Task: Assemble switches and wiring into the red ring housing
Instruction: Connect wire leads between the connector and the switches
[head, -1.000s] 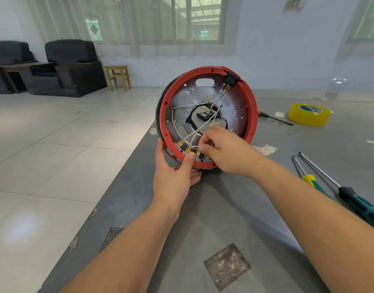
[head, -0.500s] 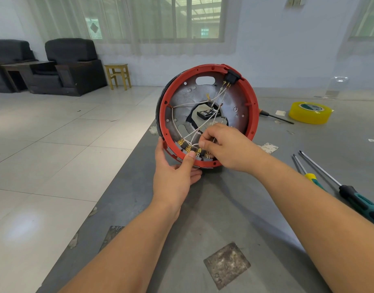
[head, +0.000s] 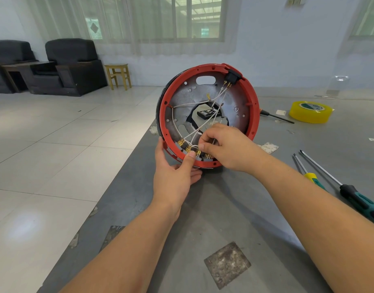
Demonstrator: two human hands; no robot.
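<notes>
The red ring housing (head: 254, 104) stands on edge on the grey table, its open side facing me, with a grey metal plate inside. A black switch (head: 232, 76) sits at its upper right rim. White wires (head: 187, 104) cross the plate down to several brass terminals (head: 188, 148) along the lower rim. My left hand (head: 174, 176) grips the lower left rim, thumb on the rim beside a terminal. My right hand (head: 228, 148) is inside the ring, its fingertips pinching a white wire just above the terminals.
Two screwdrivers (head: 340, 187) lie on the table at the right. A yellow tape roll (head: 311, 112) and a thin black tool (head: 276, 117) lie behind the ring. The table edge (head: 122, 168) runs diagonally at the left, above a tiled floor. Armchairs (head: 72, 66) and a stool stand far off.
The ring has tilted slightly and my right hand has shifted a little along the lower terminals, still pinching the wire. My left hand keeps its grip.
</notes>
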